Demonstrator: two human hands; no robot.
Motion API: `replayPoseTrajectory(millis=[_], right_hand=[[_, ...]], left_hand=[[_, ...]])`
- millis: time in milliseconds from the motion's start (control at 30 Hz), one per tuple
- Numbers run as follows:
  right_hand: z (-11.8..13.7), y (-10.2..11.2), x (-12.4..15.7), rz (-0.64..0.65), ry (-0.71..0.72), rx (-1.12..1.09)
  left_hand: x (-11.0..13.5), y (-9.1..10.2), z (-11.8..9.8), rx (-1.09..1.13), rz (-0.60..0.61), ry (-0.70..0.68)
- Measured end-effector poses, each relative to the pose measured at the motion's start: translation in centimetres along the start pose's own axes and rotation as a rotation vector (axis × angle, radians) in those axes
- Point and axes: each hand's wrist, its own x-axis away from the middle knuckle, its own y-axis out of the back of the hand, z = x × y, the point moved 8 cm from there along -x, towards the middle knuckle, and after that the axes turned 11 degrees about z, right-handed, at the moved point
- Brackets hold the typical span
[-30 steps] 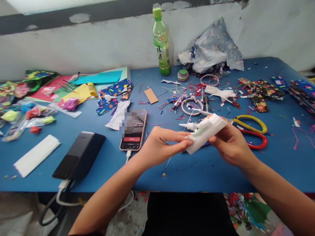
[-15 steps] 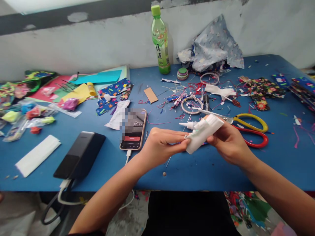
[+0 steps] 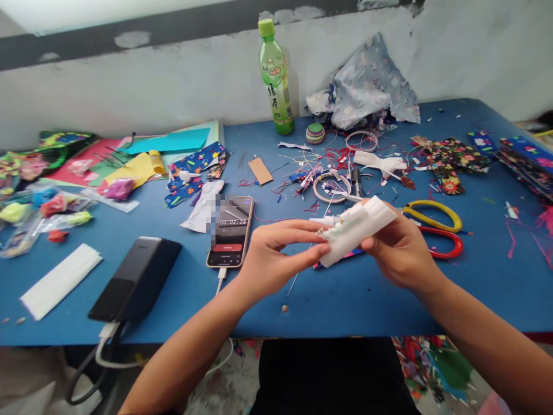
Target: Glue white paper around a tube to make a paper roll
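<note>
Both my hands hold a folded white sheet [image 3: 358,230] above the table; whether it is paper or cloth I cannot tell. My right hand [image 3: 404,253] grips its right part, thumb on the near face and fingers behind. My left hand [image 3: 276,251] has thumb and fingertips at its left end, by the ragged upper edge with a pale green tint. Just behind the sheet lies a white pointed nozzle [image 3: 323,221], its body mostly hidden. Scissors with one yellow handle [image 3: 449,212] and one red handle [image 3: 449,246] lie beyond my right hand, blades partly covered.
A phone [image 3: 231,230] and a black power bank [image 3: 136,279], both cabled, lie left, beside another folded white sheet [image 3: 63,281]. Behind are a green tea bottle [image 3: 277,86], tape rings [image 3: 332,187], thread scraps and patterned cloth [image 3: 367,86].
My left thumb and fingers have spread slightly apart at the sheet's end. The sheet has tilted a little, and the whole view has shifted slightly.
</note>
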Motion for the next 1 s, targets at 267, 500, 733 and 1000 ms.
replayPoseTrajectory(millis=[267,500,733,1000], right_hand=[[0.0,-0.5,0.0,0.050,-0.054,0.078],[-1.4,-0.3,0.0,0.048,-0.109,-0.037],[-1.1,-0.4,0.3,0.008,-0.123,-0.149],[-0.9,-0.1,0.3,0.025,-0.102,-0.013]], left_hand=[[-0.3,0.0,-0.8,-0.210,0.073,-0.070],[-0.1,-0.6,-1.3,-0.329,-0.004,-0.215],[-0.2,-0.6,-0.8,-0.055,0.023,-0.062],[-0.1,-0.1,-1.0,-0.121,0.055,-0.071]])
